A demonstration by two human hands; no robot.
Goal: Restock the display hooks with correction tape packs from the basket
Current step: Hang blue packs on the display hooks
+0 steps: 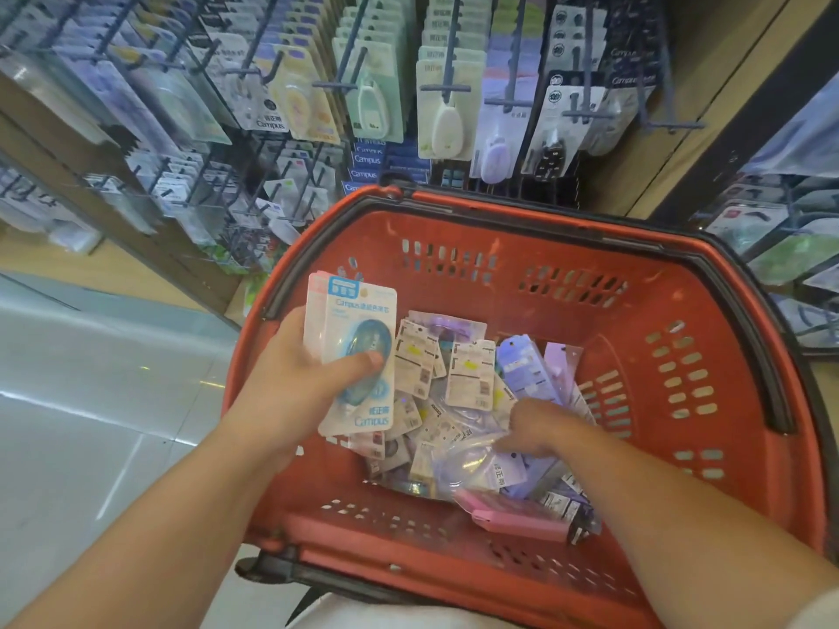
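A blue pack (358, 320) of correction tape is gripped in the left hand (290, 370), the thumb pressed across its blister and the fingers curled behind the card. At least one more card edge can be seen behind it, so a small stack is probably being gathered. The pack is held upright above the near-left part of the basket (681, 265), printed face toward the camera, presumably so that the type can be read and matched to a hook.

The right hand (540, 429) is sunk into the pile (463, 370) of loose packs on the basket floor, knuckles up, fingertips hidden among a clear purple bag and the cards. Whether anything is grasped cannot be told. The posture suggests that the pile is being sorted for more packs of the same kind.

The basket is kept close in front of the body and just below the hooks (445, 88), so the reach from one to the other is kept short. Packs of several colours already hang on the hooks. A pink case (513, 519) lies at the near edge of the pile.

The hanging step is judged not yet begun; most of the stock is in the basket.
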